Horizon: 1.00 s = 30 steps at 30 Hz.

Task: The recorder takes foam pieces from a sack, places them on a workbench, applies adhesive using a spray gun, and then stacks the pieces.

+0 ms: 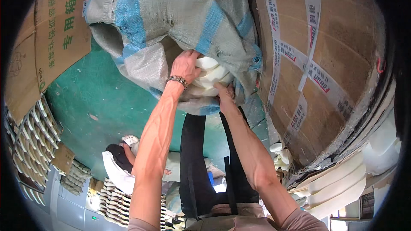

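A large grey woven sack (175, 8) with blue stripes lies with its mouth toward me. In the mouth sits a stack of white, smooth, curved pieces (212, 77), whose exact kind I cannot make out. My left hand (185, 66), a dark bracelet on its wrist, is closed on the upper left side of the stack, some fingertips hidden behind it. Lower down on the right, my right hand (224, 93) grips the stack's edge, its fingers partly hidden by the white pieces and the sack's rim. The sack's lower edge hangs below both hands.
A big taped cardboard box (317, 60) stands close on the right. Another carton (55, 38) is at the left, on the green floor (94, 102). Racks of stacked pale curved pieces (34, 145) stand at the lower left. A co-worker (120, 162) is low at the left.
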Available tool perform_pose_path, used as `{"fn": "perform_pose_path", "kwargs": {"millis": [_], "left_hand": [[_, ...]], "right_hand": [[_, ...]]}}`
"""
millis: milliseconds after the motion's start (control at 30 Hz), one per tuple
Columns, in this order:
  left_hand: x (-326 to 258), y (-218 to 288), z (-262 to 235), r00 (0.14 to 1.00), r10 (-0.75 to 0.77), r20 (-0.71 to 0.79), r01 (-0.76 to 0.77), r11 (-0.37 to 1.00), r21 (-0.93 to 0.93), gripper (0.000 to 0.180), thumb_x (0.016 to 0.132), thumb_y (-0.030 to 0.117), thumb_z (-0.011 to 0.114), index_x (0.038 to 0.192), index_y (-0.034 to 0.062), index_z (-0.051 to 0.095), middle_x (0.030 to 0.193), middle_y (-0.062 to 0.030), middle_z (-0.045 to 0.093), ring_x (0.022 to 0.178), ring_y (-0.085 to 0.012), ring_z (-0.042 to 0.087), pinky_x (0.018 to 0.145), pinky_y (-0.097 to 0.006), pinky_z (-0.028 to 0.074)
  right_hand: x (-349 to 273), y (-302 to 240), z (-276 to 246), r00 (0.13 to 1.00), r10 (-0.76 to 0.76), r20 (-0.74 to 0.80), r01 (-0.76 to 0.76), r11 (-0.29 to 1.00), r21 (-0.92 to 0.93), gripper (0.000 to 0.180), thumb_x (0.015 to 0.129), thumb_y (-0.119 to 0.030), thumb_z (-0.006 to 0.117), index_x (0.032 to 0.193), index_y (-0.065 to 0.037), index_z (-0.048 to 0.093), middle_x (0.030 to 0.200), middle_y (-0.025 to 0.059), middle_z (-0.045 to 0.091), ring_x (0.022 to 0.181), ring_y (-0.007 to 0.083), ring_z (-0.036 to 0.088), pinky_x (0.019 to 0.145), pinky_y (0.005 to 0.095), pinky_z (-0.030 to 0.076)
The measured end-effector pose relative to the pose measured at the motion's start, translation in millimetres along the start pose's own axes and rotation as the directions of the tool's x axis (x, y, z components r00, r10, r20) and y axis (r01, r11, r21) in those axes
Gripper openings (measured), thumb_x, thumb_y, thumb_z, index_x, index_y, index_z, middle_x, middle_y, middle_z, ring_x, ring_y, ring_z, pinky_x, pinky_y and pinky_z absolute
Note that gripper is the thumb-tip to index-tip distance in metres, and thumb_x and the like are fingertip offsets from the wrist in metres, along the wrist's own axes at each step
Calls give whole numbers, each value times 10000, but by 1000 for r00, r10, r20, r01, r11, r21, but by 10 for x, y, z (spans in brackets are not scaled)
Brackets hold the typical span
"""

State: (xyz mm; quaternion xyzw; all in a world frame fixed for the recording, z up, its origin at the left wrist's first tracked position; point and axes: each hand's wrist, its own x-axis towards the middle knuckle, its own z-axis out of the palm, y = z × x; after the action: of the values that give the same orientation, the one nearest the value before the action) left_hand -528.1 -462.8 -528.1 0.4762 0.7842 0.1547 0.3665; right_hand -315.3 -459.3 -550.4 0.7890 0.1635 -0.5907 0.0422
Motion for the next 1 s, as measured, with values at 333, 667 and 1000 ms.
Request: {"fn": "perform_pose_path", "kwargs": {"millis": [333,667,1000], "left_hand": [[-674,1229,-1005,961,245,128,-203,939,-276,455,638,286,735,990,11,648,889,-195,639,865,-411,627,770,-481,513],[-2510,2823,-2477,905,422,47,-396,878,-269,296,694,227,723,839,27,560,796,-160,562,771,-368,586,706,-451,497],[-3646,3714,-3408,928,244,-281,-372,641,-671,787,839,567,723,1330,-5,500,1452,-201,448,1305,-348,483,1021,-457,459]], "right_hand": [[-1633,-419,-1220,976,54,209,-30,993,-116,576,877,-461,610,1340,-124,547,1177,92,660,998,252,672,774,447,567],[-4175,-195,-2461,861,-264,434,302,953,-18,812,843,-298,556,1547,-5,276,1446,167,495,1272,256,522,993,373,463],[-5957,134,-2926,443,-894,67,890,429,-155,981,701,-131,666,1526,95,186,1469,293,386,1369,385,413,1132,442,350]]}}
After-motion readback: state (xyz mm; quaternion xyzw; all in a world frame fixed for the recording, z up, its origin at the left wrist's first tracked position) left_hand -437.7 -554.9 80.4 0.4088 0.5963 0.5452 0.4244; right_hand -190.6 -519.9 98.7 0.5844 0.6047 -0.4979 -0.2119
